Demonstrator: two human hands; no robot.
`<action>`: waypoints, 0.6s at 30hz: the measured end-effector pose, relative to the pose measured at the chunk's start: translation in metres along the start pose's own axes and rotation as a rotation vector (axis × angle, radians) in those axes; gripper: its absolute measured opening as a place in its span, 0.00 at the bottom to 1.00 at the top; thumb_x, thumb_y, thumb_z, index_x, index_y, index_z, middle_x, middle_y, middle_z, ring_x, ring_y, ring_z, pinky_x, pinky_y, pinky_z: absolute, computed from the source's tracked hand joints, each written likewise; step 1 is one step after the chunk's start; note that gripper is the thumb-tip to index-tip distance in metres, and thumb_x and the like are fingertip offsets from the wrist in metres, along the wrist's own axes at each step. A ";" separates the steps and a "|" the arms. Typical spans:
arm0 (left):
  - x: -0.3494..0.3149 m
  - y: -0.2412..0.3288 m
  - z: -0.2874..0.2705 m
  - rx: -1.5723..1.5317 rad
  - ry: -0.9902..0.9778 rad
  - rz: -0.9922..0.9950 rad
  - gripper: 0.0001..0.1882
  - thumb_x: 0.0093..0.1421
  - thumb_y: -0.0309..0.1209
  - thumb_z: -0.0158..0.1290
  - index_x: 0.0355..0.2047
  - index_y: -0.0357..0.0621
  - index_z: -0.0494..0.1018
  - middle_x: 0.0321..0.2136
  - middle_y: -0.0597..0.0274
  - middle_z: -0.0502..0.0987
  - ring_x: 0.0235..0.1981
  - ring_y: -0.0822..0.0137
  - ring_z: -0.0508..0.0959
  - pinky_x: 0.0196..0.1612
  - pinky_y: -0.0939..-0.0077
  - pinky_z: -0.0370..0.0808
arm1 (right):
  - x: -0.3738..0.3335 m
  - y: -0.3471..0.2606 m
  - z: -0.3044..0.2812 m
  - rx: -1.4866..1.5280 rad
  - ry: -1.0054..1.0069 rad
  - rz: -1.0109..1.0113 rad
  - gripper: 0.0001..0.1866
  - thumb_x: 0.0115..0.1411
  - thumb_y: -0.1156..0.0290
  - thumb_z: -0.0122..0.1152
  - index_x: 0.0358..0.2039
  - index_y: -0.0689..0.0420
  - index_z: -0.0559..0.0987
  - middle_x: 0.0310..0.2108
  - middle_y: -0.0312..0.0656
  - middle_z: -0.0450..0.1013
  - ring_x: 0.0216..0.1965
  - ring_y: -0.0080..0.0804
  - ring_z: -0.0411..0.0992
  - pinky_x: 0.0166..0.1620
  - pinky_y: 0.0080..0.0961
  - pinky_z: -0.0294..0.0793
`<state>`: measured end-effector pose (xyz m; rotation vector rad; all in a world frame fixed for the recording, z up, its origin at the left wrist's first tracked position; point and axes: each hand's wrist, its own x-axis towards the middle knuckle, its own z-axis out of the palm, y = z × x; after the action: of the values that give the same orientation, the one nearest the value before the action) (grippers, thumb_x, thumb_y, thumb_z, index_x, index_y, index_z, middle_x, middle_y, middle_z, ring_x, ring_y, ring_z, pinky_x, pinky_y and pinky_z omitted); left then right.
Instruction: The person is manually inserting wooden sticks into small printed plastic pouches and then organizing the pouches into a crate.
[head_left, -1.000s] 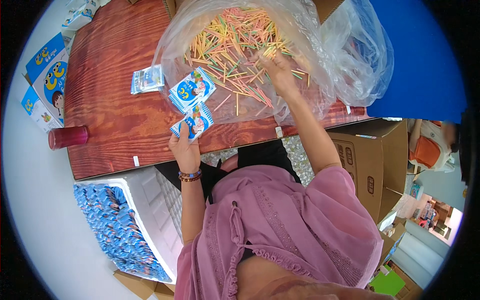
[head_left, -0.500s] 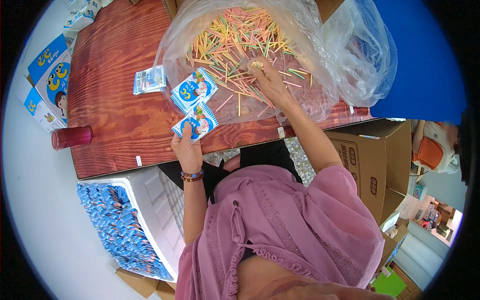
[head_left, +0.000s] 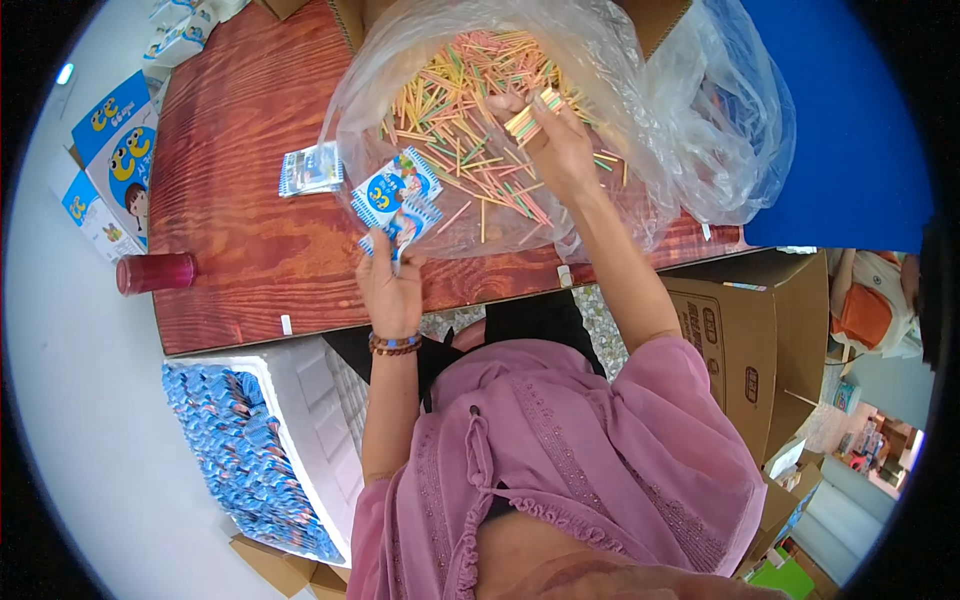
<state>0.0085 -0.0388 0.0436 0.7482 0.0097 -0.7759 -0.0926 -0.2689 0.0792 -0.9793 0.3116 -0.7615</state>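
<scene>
My left hand [head_left: 391, 290] pinches a small blue-and-white packet [head_left: 408, 224] at the table's front edge. Another such packet [head_left: 392, 186] lies just beyond it, on the edge of a clear plastic bag [head_left: 350, 120]. Over that bag, my right hand [head_left: 555, 140] is closed round a bundle of thin candy sticks [head_left: 533, 117] in yellow, pink and green. Loose candy sticks [head_left: 450, 90] of the same colours are heaped and scattered inside the bag. A small stack of flat packets [head_left: 311, 170] rests on the wood to the left.
The red-brown wooden table [head_left: 240, 230] carries a red cylindrical jar [head_left: 157, 273] at its left edge. Below it, a white foam box [head_left: 300, 430] is packed with filled blue packets [head_left: 245, 450]. A large cardboard box [head_left: 735, 330] stands to the right.
My right hand has lifted slightly from the candy sticks and turned, now showing a bundle in its fingers. The packet in my left hand has tilted and bent.
</scene>
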 end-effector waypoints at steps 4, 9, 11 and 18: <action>0.015 -0.012 0.018 -0.114 -0.013 -0.015 0.09 0.66 0.34 0.49 0.37 0.41 0.72 0.35 0.65 0.76 0.30 0.77 0.70 0.31 0.81 0.69 | -0.016 0.005 0.045 0.262 -0.070 -0.154 0.17 0.67 0.69 0.41 0.49 0.69 0.67 0.50 0.56 0.70 0.56 0.43 0.66 0.62 0.38 0.59; 0.012 -0.018 0.024 -0.095 0.000 0.032 0.12 0.66 0.37 0.49 0.37 0.41 0.73 0.33 0.66 0.76 0.27 0.75 0.71 0.30 0.79 0.71 | -0.034 0.016 0.092 0.359 0.056 -0.216 0.14 0.67 0.71 0.40 0.48 0.67 0.67 0.49 0.56 0.69 0.56 0.44 0.66 0.65 0.44 0.56; 0.010 -0.018 0.027 -0.091 -0.002 0.043 0.13 0.66 0.38 0.48 0.37 0.41 0.73 0.33 0.66 0.77 0.29 0.75 0.73 0.31 0.78 0.72 | -0.036 0.018 0.101 0.352 0.106 -0.256 0.13 0.67 0.72 0.41 0.47 0.66 0.66 0.48 0.55 0.70 0.56 0.44 0.66 0.64 0.44 0.57; 0.007 -0.017 0.027 -0.060 -0.014 0.134 0.13 0.66 0.39 0.48 0.40 0.41 0.73 0.38 0.65 0.78 0.37 0.72 0.77 0.38 0.76 0.74 | -0.053 0.033 0.119 0.258 0.159 -0.121 0.10 0.68 0.68 0.42 0.43 0.61 0.67 0.51 0.54 0.70 0.53 0.37 0.68 0.59 0.34 0.63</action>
<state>-0.0045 -0.0681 0.0516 0.6794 -0.0297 -0.6510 -0.0490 -0.1456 0.1109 -0.7004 0.2850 -0.9673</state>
